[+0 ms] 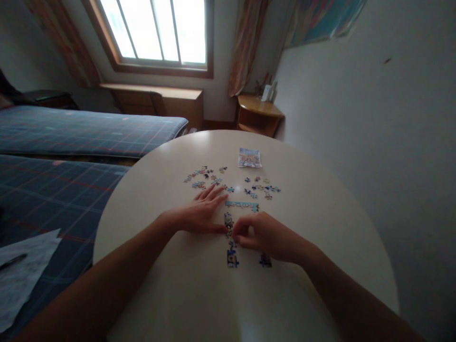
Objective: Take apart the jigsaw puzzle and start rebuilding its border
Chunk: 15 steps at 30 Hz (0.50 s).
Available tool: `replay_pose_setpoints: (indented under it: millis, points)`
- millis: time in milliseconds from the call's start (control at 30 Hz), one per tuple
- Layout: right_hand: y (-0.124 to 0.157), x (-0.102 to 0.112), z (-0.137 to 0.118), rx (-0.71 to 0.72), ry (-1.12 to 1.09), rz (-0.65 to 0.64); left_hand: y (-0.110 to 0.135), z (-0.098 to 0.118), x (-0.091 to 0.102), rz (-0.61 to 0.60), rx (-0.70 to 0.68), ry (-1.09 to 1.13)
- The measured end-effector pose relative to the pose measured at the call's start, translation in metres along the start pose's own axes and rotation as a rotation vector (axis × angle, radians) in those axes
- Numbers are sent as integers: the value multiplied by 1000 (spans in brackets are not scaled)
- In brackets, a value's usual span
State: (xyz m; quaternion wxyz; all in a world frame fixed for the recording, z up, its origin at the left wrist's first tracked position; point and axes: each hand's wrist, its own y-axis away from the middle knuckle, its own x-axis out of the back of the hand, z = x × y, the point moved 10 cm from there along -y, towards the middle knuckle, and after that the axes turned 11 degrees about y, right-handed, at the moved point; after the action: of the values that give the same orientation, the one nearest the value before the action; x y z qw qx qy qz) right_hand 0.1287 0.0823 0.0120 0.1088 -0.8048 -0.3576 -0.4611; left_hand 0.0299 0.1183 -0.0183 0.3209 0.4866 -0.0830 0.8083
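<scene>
My left hand (203, 213) lies spread on the table, its thumb tip touching a vertical strip of joined jigsaw puzzle pieces (228, 221). On the strip's right side, my right hand (258, 232) is curled in a pinch at a small jigsaw puzzle piece (232, 243), mostly covered by the fingertips. Just above the hands runs a joined light-blue border row (242, 204). Below them sits a dark corner section (232, 259), and another dark section (265, 260) is partly hidden beneath my right hand.
Loose puzzle pieces lie in a left group (199, 184) and a right group (261, 188). Behind them is a picture packet (249, 157). The round white table (160, 294) stands beside a plaid bed (89, 128) and a wall. Paper with a pen (14, 260) lies at lower left.
</scene>
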Motion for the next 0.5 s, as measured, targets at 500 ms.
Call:
replay_pose_setpoints:
  millis: [500]
  points:
    - [-2,0,-18,209,206,65,-1,-2,-2,0,-2,-5]
